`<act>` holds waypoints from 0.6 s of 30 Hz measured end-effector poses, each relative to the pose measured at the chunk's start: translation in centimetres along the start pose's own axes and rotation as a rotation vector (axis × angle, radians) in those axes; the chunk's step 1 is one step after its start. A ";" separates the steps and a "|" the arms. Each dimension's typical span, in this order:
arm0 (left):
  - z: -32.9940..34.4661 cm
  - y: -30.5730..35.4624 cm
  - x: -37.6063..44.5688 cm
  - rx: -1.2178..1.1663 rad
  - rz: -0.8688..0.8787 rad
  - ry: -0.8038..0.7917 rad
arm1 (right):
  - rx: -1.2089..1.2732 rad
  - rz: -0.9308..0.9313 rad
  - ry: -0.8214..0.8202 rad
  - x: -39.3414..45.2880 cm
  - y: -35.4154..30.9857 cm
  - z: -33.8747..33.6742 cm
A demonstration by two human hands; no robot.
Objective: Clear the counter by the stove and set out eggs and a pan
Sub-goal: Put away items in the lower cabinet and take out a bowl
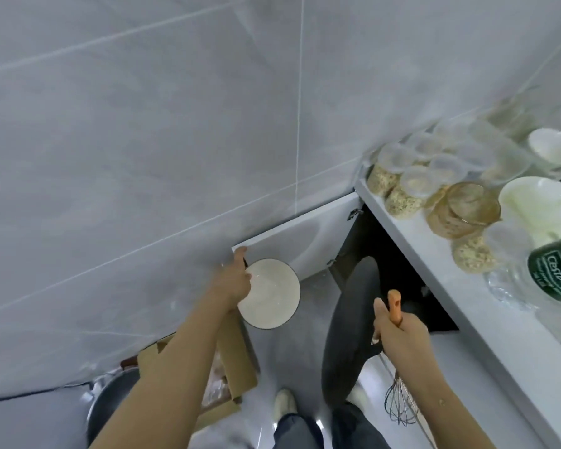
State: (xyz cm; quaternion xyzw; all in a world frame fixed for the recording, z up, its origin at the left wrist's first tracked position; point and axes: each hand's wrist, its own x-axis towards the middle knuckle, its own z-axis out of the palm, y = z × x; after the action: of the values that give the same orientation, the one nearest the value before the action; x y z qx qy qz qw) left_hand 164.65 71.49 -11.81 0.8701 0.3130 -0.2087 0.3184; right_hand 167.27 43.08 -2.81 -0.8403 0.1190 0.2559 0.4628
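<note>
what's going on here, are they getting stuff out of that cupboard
A person stands at an open lower cabinet door under the counter. The left hand holds a white bowl and also touches the door's edge. The right hand grips the orange handle of a dark pan together with a wire whisk. Jars crowd the counter. No eggs show.
</note>
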 end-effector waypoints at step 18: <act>2.1 1.2 -0.4 0.330 -0.023 -0.108 | 0.018 0.113 0.045 -1.8 2.2 -2.4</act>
State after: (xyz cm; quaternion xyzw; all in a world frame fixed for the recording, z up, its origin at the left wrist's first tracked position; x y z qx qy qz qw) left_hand 164.83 69.14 -12.57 0.8944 0.2670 -0.3073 0.1852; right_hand 165.53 39.80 -2.32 -0.8335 0.1787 0.2616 0.4526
